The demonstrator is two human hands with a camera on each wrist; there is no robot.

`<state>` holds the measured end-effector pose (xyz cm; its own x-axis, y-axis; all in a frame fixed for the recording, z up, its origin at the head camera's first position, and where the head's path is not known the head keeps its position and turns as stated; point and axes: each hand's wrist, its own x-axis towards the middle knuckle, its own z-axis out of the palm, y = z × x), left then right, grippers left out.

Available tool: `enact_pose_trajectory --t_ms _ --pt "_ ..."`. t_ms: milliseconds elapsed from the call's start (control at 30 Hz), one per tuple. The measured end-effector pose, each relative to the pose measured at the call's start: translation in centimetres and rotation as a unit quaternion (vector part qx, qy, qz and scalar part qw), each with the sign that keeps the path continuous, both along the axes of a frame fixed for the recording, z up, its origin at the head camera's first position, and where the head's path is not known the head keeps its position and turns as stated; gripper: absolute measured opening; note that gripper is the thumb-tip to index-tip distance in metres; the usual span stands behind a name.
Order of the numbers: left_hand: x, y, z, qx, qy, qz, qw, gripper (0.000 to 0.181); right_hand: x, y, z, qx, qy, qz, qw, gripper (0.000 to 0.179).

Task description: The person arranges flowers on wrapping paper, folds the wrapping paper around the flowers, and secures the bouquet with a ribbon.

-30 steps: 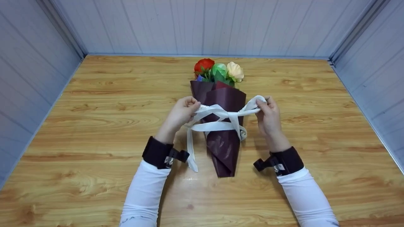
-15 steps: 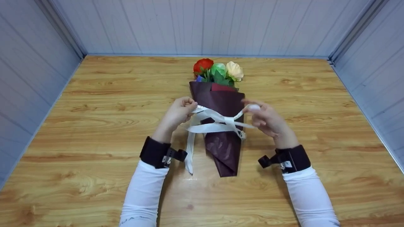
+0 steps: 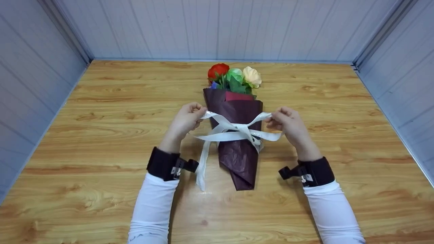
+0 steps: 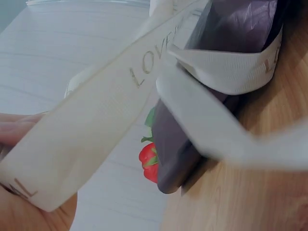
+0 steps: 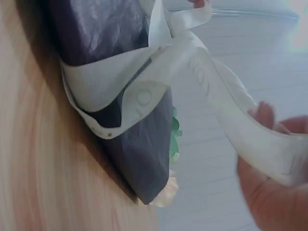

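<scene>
A bouquet lies on the table with red, green and cream flowers [image 3: 252, 77] at its far end, in dark purple wrapping paper [image 3: 237, 159]. Round its middle runs a white ribbon [image 3: 223, 137], crossed in a knot at the front; printed letters show on it in the left wrist view. My left hand [image 3: 186, 120] pinches one length of ribbon [image 4: 96, 125] left of the bouquet. On the other side, my right hand [image 3: 290, 123] pinches another length [image 5: 226, 115], pulled out to the right. One loose tail hangs down at the left, below my left hand.
The wooden table [image 3: 101, 135] carries the bouquet near its middle. Pale panelled walls [image 3: 217, 30] close it in at the back and both sides. Black straps with small cameras [image 3: 184, 165] sit on both wrists.
My right hand loosened its hold on the ribbon, shifted, and pinches it again. My left hand drew slightly left. The raised loop at the right is now a stretched length and a lower, drooping one.
</scene>
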<state>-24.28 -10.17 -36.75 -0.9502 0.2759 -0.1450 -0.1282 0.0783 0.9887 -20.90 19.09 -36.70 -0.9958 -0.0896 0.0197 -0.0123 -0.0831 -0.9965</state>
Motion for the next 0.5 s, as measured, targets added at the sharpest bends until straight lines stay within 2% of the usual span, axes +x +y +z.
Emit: enact_pose_trajectory --t_ms 33,67,133,167,233,300,367,433,500 --pt "0.0 -0.1 0.0 0.0 0.001 0.0 1.0 0.015 0.0 0.1 0.0 -0.062 0.009 -0.002 0.998 0.027" --pt "0.0 -0.2 0.0 0.001 0.002 0.0 1.0 0.014 0.0 0.2 0.0 -0.126 0.02 0.001 0.9919 0.029" --pt "0.0 -0.3 0.0 0.002 0.003 0.001 1.0 0.014 0.0 0.5 0.0 -0.242 0.044 0.019 0.9691 0.028" --pt "0.0 -0.4 -0.1 0.002 0.003 0.001 1.0 0.015 0.0 0.7 0.0 -0.292 0.059 0.037 0.9539 0.026" --pt "-0.1 -0.4 -0.1 -0.002 0.001 0.001 1.0 0.015 -0.1 0.9 -0.1 -0.354 0.085 0.068 0.929 0.021" --pt "-0.2 -0.5 -0.1 -0.009 0.0 0.001 1.0 0.015 -0.1 1.1 -0.2 -0.389 0.111 0.102 0.9088 0.018" --pt "-0.3 -0.6 -0.2 -0.018 -0.002 0.004 0.9998 0.014 -0.1 1.2 -0.2 -0.398 0.144 0.123 0.8979 0.018" --pt "-0.3 -0.8 -0.2 -0.027 -0.003 0.007 0.9996 0.014 -0.1 1.2 -0.2 -0.396 0.18 0.12 0.8926 0.018" --pt "-0.4 -1.0 -0.2 -0.033 -0.005 0.012 0.9994 0.013 0.0 1.1 0.0 -0.373 0.223 0.092 0.8959 0.016"
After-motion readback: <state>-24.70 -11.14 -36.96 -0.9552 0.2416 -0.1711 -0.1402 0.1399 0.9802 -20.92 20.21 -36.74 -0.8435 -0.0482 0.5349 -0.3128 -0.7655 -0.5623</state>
